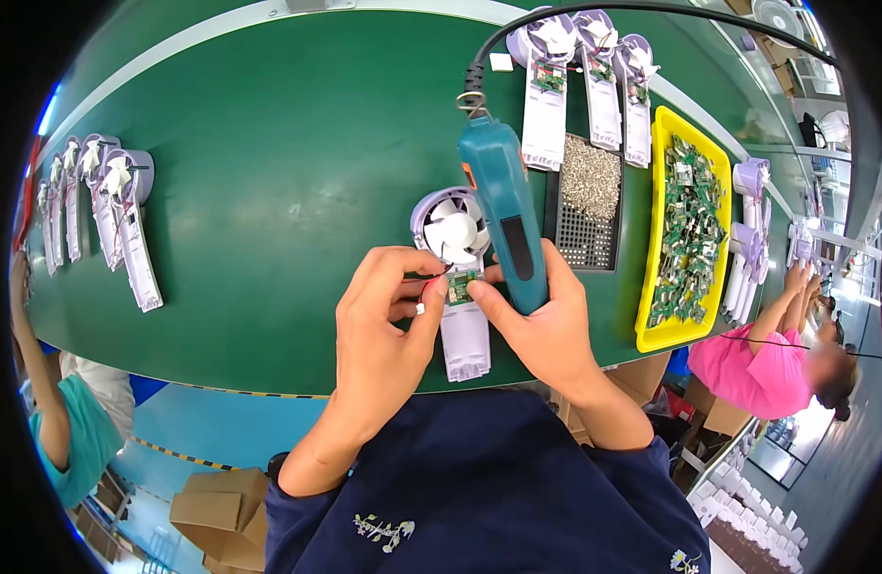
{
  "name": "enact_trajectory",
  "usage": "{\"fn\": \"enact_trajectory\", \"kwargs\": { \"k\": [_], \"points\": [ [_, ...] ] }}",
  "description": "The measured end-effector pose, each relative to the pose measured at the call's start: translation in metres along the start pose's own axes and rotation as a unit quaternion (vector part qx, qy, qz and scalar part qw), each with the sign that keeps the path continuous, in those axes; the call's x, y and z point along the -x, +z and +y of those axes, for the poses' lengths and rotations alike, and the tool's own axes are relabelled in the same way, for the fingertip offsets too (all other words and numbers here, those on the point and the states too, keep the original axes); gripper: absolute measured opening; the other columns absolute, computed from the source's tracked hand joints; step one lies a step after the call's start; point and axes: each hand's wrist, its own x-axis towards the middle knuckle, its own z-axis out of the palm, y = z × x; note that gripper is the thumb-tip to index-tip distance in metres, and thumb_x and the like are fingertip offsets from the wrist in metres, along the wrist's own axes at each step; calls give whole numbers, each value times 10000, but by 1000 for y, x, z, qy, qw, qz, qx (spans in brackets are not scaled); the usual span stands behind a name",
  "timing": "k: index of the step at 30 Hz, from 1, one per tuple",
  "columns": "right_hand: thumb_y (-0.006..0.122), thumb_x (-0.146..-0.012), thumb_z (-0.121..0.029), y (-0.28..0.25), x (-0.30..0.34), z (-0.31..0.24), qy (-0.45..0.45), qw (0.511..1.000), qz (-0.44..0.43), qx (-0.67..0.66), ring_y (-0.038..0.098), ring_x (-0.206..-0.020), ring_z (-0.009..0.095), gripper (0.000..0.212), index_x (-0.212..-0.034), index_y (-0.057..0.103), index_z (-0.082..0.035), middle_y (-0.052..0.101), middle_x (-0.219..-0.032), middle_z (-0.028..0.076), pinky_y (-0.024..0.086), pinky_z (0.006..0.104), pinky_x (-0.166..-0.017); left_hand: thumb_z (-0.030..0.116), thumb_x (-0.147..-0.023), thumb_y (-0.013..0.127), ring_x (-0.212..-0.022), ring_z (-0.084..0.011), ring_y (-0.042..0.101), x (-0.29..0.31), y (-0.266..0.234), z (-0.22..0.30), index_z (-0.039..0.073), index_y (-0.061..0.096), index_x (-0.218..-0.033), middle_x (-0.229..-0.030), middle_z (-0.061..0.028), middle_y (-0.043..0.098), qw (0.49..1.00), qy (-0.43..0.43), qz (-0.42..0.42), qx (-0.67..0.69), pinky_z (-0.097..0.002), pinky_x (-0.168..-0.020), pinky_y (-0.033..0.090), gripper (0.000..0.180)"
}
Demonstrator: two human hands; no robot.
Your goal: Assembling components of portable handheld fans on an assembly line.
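Along the worktop's [269, 258] near edge, left hand [379, 330] pinches wires [426, 289], right hand [556, 335] clamps board [460, 289]; tugging could loosen wires.

Your bare left forearm [326, 450] angles up and inward; your left hand [376, 320] bends its fingers toward the thumb. Your bare right forearm [608, 416] slants in opposite, and your right hand [556, 337] extends its thumb inward, its fingers partly hidden.
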Motion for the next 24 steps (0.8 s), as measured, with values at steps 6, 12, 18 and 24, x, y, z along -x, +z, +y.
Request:
{"fn": "enact_trajectory", "kwargs": {
  "k": [6, 12, 18, 24],
  "points": [
    [776, -830, -95, 2, -2, 1, 12, 1000, -9, -9, 624, -730, 72, 281, -1009, 582, -1, 691, -807, 56, 516, 271, -647, -36, -898, 644, -847, -153, 684, 1, 4, -3, -4, 614, -1009, -1020, -80, 606, 1000, 11, 26, 2, -238, -656, 549, 119],
    [781, -831, -110, 6, -2, 5, 22, 999, -2, -46, 599, -677, 63, 263, -958, 578, -3, 672, -757, 48, 500, 264, -605, -25, -938, 603, -810, -86, 645, 0, 5, 7, -18, 577, -1027, -1049, -53, 606, 999, -19, 17, -40, -196, -610, 480, 93],
    [783, -833, -128, 7, 0, 9, 28, 998, -5, -58, 592, -658, 64, 265, -959, 586, -1, 663, -736, 46, 492, 267, -590, -39, -909, 616, -745, -123, 672, 3, 8, 3, 5, 594, -1013, -1007, -75, 599, 998, 5, 45, -44, -229, -612, 518, 115],
    [774, -833, -111, 8, -1, 3, 47, 998, -7, -52, 606, -720, 76, 280, -1012, 595, 9, 672, -811, 53, 504, 265, -643, -38, -913, 610, -756, -123, 668, 4, 8, 3, 2, 588, -1007, -1027, -72, 594, 999, -28, 35, -18, -230, -616, 512, 105]
  ]
}}
